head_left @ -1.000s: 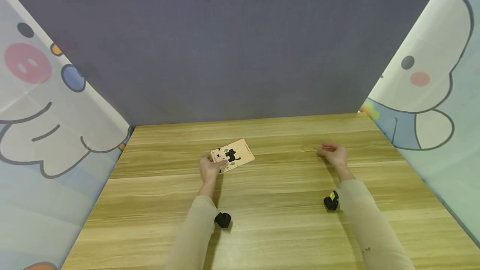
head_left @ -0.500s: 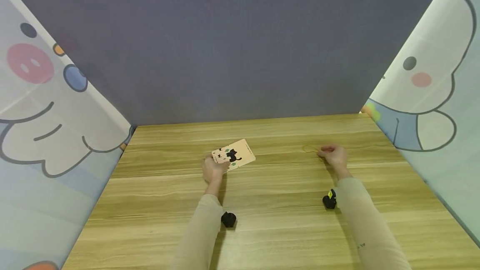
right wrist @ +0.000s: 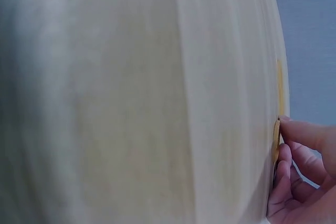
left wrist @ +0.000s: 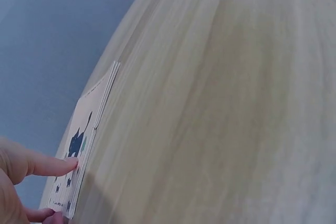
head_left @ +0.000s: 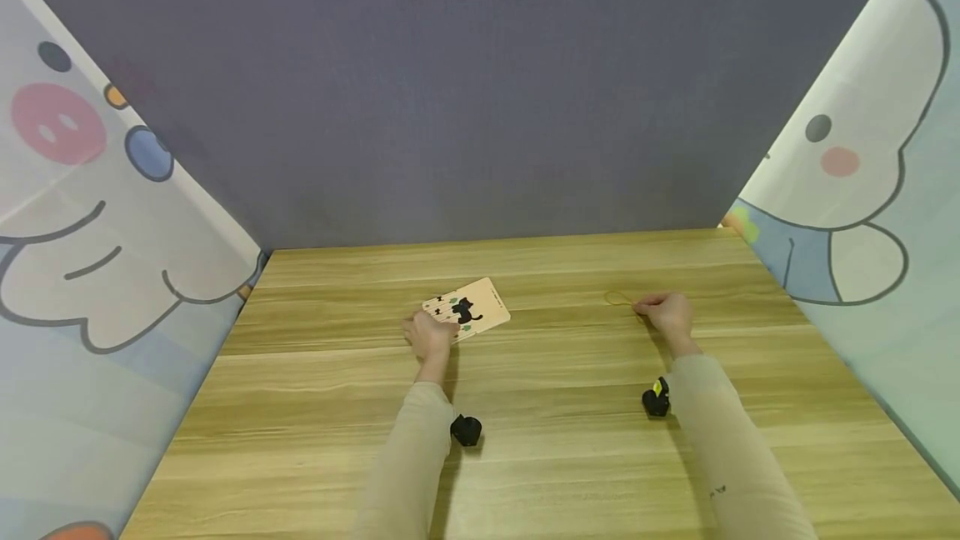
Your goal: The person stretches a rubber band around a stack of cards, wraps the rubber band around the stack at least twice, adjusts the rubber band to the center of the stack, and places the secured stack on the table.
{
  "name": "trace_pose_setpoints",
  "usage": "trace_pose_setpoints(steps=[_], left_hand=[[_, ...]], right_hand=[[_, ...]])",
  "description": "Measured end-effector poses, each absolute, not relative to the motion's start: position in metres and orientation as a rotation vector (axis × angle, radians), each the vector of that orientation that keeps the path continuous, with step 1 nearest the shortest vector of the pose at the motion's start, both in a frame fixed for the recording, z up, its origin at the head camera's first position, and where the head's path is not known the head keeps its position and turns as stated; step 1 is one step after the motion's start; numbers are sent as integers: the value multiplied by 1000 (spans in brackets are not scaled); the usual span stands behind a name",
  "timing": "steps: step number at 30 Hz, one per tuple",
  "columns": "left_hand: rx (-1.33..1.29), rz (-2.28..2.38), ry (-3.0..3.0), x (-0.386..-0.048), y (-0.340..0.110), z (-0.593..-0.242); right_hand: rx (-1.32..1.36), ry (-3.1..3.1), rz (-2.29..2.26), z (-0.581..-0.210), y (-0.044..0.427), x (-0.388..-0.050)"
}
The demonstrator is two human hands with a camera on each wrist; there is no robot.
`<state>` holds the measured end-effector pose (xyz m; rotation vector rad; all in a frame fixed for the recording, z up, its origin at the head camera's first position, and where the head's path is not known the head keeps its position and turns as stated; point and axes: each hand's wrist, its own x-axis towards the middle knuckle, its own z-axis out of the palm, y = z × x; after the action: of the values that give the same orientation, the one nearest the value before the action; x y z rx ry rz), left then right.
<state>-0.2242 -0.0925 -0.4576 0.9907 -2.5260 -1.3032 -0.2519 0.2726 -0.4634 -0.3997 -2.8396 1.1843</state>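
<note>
1. Head: reaching forward over the counter (head_left: 555,407), with left hand (head_left: 430,334) at the booklet (head_left: 483,308) on the left, right hand (head_left: 670,314) well apart.
2. Left wrist: gripping the booklet's near end, thumb straight on top.
3. Right wrist: pinching a yellow band (right wrist: 280,88), fingers curled.

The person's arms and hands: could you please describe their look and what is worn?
The left hand and right hand are ungloved. The left sleeve and right sleeve are long and pale cream, the right one with a small dark mark. Small black devices sit beside both forearms; the right one has a yellow-green patch.
</note>
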Motion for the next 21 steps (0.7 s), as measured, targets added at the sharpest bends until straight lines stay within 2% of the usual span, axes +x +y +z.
trace_pose_setpoints(steps=[10, 21], left_hand=[[1035, -1311, -2549, -227, -91, -454], [920, -1211, -2630, -227, -91, -453]], right_hand=[[-336, -2902, 1081, -453, 261, -244], [-255, -2891, 1108, -458, 267, -247]])
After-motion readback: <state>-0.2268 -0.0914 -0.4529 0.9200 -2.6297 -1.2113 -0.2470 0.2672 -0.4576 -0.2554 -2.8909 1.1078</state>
